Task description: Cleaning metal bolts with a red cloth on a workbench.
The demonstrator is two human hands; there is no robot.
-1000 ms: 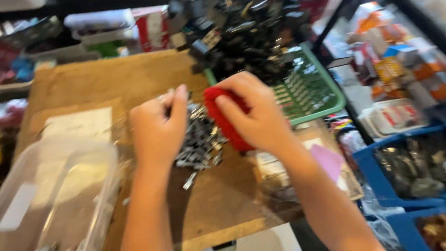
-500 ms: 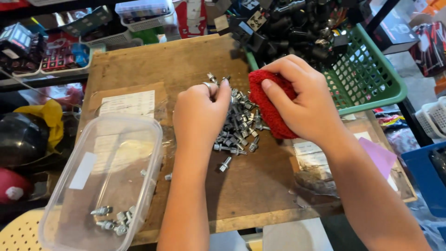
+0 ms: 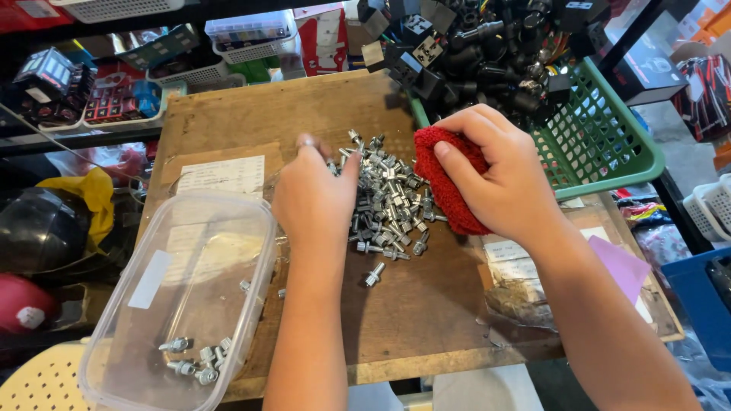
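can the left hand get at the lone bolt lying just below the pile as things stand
Probably yes. The left hand rests at the pile of bolts, and the lone bolt lies on bare wooden board just beside its wrist, with nothing over it. The right hand holds the red cloth off to the other side.

You had one clear plastic tub (image 3: 183, 297) left of the bolt pile (image 3: 388, 202), one red cloth (image 3: 449, 183), one green basket (image 3: 609, 152), two hands.

Head-worn view, steeply down, close over workbench (image 3: 251, 114)
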